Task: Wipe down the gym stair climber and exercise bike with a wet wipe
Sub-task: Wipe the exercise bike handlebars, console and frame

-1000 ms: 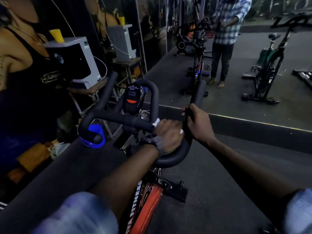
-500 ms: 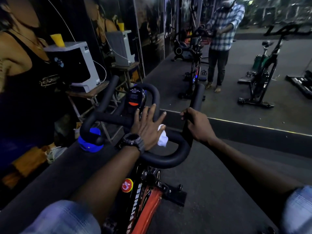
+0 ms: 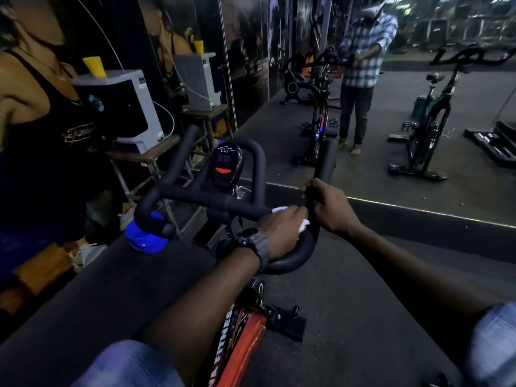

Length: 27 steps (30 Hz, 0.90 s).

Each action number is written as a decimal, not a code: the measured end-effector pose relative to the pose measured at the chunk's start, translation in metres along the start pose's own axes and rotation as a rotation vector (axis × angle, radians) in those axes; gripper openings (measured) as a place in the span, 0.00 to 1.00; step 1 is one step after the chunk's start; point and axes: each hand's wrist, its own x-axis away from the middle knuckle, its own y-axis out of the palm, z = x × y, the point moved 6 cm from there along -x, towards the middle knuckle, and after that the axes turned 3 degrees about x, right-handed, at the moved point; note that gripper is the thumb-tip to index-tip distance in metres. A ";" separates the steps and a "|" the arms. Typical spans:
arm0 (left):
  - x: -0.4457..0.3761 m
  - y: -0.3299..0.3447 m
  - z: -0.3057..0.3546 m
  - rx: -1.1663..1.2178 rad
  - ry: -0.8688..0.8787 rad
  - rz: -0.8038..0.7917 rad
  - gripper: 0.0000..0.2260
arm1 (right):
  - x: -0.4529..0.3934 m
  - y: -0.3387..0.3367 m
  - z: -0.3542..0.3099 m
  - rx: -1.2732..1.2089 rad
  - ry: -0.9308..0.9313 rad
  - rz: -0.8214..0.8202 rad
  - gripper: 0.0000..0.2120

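The exercise bike's black handlebar [image 3: 195,198] fills the middle of the view, with an orange frame [image 3: 240,344] below. A small console [image 3: 226,166] with an orange button sits between the bars. My left hand [image 3: 279,230], with a watch on its wrist, presses a white wet wipe [image 3: 303,223] onto the right end of the crossbar, where it curves down. Only bits of the wipe show around my fingers. My right hand [image 3: 329,205] grips the right upright bar just beside the left hand.
A big wall mirror [image 3: 391,121] stands straight ahead, reflecting me and other bikes. A blue object [image 3: 145,233] hangs at the handlebar's left end. To the left, a white machine [image 3: 122,107] sits on a wooden stool by a wall poster.
My left hand has slid right along the crossbar from near the console to the right bend, closing over the wipe. My right hand keeps its grip on the upright.
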 end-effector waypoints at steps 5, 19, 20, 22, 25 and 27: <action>0.010 -0.030 -0.075 0.025 -0.185 0.042 0.14 | 0.007 0.017 -0.021 0.363 -0.141 -0.109 0.10; 0.040 -0.040 -0.116 0.247 -0.418 0.274 0.11 | -0.017 0.094 -0.082 0.200 -0.361 -0.154 0.12; 0.044 -0.045 -0.126 0.236 -0.464 0.285 0.11 | -0.021 0.091 -0.077 0.122 -0.288 -0.111 0.10; 0.055 -0.051 -0.148 0.211 -0.613 0.319 0.10 | -0.031 0.081 -0.066 -0.029 -0.121 0.010 0.07; 0.052 -0.046 -0.136 0.280 -0.592 0.282 0.12 | -0.038 0.078 -0.058 -0.129 0.021 0.073 0.05; 0.039 -0.030 -0.109 0.340 -0.405 0.120 0.13 | -0.038 0.080 -0.057 -0.130 0.037 0.063 0.06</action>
